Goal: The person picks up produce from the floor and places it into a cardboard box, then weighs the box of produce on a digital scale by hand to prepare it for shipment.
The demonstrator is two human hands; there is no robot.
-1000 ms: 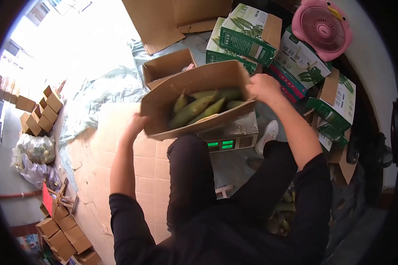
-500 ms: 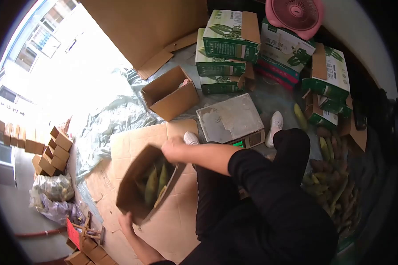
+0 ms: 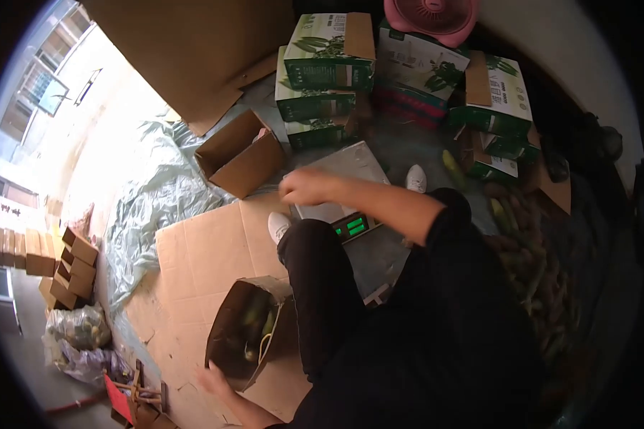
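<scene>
An open cardboard box (image 3: 225, 318) with several long green vegetables (image 3: 257, 322) inside stands on a flattened cardboard sheet (image 3: 193, 250), left of my bent leg. My left hand (image 3: 211, 379) is at the box's lower left corner, fingers apart; contact with the box is hard to tell. My right hand (image 3: 304, 186) hangs over the left edge of a metal-topped scale (image 3: 358, 168), its fingers curled in, with nothing visible in them. Green digits glow on the scale's display (image 3: 352, 227).
Another open carton (image 3: 247, 161) stands beyond the sheet. Printed green-and-white boxes (image 3: 329, 50) are stacked at the back, near a pink fan (image 3: 433, 18). A vegetable pile (image 3: 529, 250) lies right. Plastic sheeting (image 3: 157, 186), small cartons (image 3: 71, 272) and bags (image 3: 79, 329) are at left.
The vegetable box, tilted and held before, now rests lower on the cardboard sheet. My right hand has let go of its rim and moved to the scale. The view has shifted.
</scene>
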